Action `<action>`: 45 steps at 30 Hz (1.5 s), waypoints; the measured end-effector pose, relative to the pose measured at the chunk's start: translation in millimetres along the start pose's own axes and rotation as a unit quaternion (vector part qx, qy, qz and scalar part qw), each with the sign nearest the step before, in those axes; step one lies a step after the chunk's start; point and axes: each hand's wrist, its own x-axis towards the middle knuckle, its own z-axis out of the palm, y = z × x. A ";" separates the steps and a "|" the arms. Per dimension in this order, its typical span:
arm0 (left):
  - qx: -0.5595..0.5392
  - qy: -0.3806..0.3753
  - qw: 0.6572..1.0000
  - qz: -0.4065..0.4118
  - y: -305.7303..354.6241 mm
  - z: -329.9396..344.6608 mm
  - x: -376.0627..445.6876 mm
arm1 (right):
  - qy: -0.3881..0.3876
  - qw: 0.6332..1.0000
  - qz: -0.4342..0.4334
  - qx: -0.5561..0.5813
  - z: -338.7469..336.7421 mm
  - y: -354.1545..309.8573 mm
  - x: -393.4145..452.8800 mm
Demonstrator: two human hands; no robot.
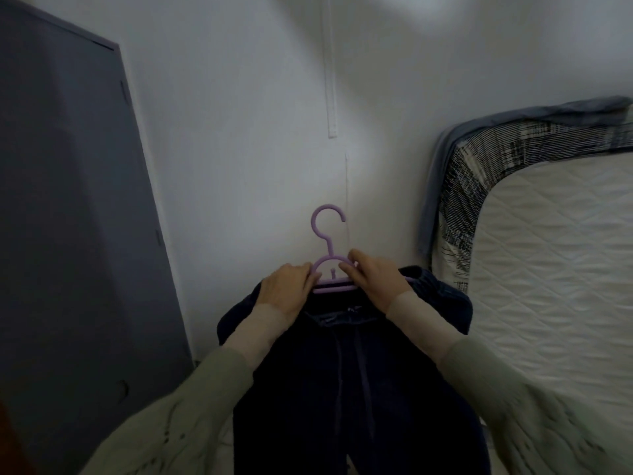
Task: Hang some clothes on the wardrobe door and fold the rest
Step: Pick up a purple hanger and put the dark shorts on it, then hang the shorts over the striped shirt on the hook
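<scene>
The person holds a purple hanger (328,265) up in front of a white wall (239,132), with dark trousers (342,371) draped over its bar and hanging down between the two arms. The left hand (286,286) grips the left side of the hanger with curled fingers, and the right hand (371,274) pinches the right side, thumb and fingers closed around the plastic. The hook on top is free and does not hang on anything yet.

The grey wardrobe door (68,200) stands at the left, well apart from the hanger, and I see no clothes on it. At the right a mattress (548,269) leans near the wall with a blue cloth (431,200) over its edge. I judge the task is at an early stage: the trousers are already on the hanger, but hanging them on the door is not yet done, and no folded clothes are visible
</scene>
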 end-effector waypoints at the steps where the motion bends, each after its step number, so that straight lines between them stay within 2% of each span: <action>1: -0.005 0.018 1.000 -0.003 -1.2 -2.2 1.0 | -0.002 1.000 -0.006 0.004 -1.2 0.6 1.2; 5: -0.051 0.069 0.996 -0.018 -0.7 -14.3 2.0 | 0.051 0.991 -0.025 -0.125 -7.7 0.4 3.6; 8: -0.054 0.062 0.996 -0.044 -2.7 -24.0 -0.7 | 0.031 0.987 -0.026 -0.157 -8.0 -1.1 3.0; 11: -0.040 0.039 0.996 -0.069 -4.1 -28.9 -8.2 | -0.005 0.990 -0.035 -0.137 3.6 -8.9 1.7; 15: -0.021 0.021 0.995 -0.098 -10.2 -35.7 -21.7 | 0.017 0.994 -0.053 -0.090 17.9 -26.4 -0.7; 18: -0.009 0.015 0.991 -0.130 -16.9 -45.0 -31.1 | 0.004 0.994 -0.071 -0.087 22.0 -41.0 3.9; 26: 0.026 0.041 0.975 -0.218 -44.4 -86.0 -83.6 | 0.043 0.978 -0.179 -0.095 32.3 -101.2 12.1; 33: 0.071 0.029 0.949 -0.305 -94.0 -131.0 -170.7 | 0.033 0.956 -0.288 -0.050 50.4 -200.2 -15.7; 36: 0.093 0.047 0.940 -0.326 -112.8 -159.7 -213.4 | -0.021 0.956 -0.292 -0.004 61.3 -245.7 -29.8; 45: 0.127 0.057 0.910 -0.391 -169.5 -265.9 -370.4 | -0.040 0.926 -0.370 0.066 62.6 -420.3 -104.1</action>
